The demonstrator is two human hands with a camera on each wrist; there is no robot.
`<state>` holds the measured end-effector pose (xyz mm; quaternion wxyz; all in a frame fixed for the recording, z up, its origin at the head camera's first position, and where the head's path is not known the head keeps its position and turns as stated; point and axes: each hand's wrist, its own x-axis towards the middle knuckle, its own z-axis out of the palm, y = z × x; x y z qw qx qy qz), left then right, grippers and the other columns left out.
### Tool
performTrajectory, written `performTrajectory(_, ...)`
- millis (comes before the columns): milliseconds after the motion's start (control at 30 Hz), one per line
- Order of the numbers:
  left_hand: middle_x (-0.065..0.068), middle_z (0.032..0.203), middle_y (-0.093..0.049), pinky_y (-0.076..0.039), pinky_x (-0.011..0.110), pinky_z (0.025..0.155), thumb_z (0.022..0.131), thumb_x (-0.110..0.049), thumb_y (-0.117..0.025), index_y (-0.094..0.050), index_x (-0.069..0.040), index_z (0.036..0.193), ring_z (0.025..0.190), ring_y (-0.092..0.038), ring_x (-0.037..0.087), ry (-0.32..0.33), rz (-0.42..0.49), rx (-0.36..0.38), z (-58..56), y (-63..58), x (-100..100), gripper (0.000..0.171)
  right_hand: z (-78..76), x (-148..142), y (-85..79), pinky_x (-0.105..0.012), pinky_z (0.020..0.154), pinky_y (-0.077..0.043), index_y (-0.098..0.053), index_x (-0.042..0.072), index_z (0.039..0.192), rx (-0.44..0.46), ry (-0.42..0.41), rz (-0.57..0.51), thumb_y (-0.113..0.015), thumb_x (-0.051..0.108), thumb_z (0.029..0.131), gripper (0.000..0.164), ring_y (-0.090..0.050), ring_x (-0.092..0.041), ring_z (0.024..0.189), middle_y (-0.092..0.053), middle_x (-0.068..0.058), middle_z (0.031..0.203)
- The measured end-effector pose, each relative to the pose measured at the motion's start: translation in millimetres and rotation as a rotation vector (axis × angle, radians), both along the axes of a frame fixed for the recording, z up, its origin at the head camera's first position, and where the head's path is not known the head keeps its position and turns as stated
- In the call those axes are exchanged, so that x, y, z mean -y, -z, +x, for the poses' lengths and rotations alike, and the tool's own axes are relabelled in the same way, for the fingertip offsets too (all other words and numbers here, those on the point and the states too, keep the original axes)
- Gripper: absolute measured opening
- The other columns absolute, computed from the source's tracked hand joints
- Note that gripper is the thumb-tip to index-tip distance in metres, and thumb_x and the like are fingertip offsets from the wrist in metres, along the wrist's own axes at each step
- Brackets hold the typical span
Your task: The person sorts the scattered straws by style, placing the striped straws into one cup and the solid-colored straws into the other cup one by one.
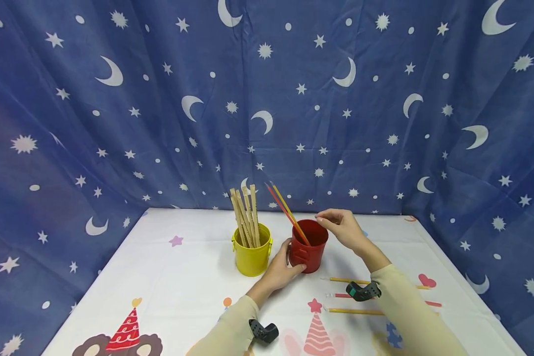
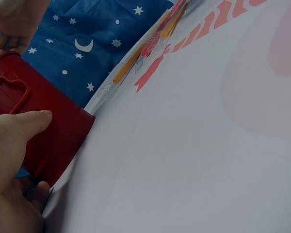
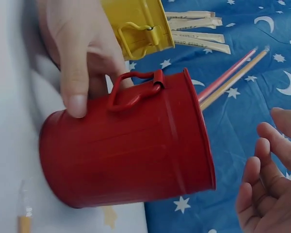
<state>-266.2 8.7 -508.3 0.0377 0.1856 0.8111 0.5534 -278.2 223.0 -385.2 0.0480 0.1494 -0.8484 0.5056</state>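
While the tabletop (image 1: pixel 182 277) lies below, red bucket (image 1: pixel 315 252) upright on it, yellow bucket (image 1: pixel 251 260) at red's 9 o'clock, left hand (image 1: pixel 279 271) at 8, fingers curled round red, right hand (image 1: pixel 348 230) at 2, fingers loosely bent, two sticks (image 1: pixel 297 226) in red leaning toward 11, three sticks (image 1: pixel 356 311) at 4.

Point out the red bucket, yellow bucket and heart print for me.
Red bucket (image 3: pixel 129 148): right wrist view, on its outer wall.
Yellow bucket (image 1: pixel 252 260): head view, on its front wall.
Heart print (image 1: pixel 427 281): head view, on its middle.
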Motion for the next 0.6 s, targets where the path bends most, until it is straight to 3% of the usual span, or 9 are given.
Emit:
performTrajectory(167,0.017,0.156,-0.046,-0.038,0.055,0.12,0.089,-0.028,-0.073,-0.027,-0.012,0.158,0.145,-0.045,0.033,-0.005,0.001,-0.002,-0.3,0.1,0,0.085,16.7,-11,12.4,-0.02,0.094,-0.054,-0.067,-0.006,0.123,0.026,-0.03,-0.015,-0.061,0.019,0.102,0.034,-0.069,-0.031,0.109,-0.071,-0.026,0.12)
performTrajectory(333,0.017,0.156,-0.047,-0.04,0.055,0.119,0.089,-0.027,-0.073,-0.028,-0.012,0.158,0.143,-0.047,0.033,-0.006,0.011,-0.002,-1.0,0.5,1,0.084,31.1,-24,27.0,-0.029,0.099,-0.054,-0.067,-0.002,0.126,0.083,0.016,0.007,-0.061,0.028,0.102,0.039,-0.066,-0.027,0.115,-0.069,-0.021,0.127)
performTrajectory(600,0.017,0.156,-0.046,-0.039,0.053,0.12,0.089,-0.025,-0.073,-0.028,-0.013,0.158,0.144,-0.046,0.033,-0.002,0.003,0.001,-0.2,-0.3,-1,0.083,52.0,-63,39.7,-0.013,0.089,-0.052,-0.066,0.001,0.128,0.144,0.053,0.057,-0.06,0.029,0.102,0.039,-0.063,0.005,0.103,-0.067,-0.021,0.131)
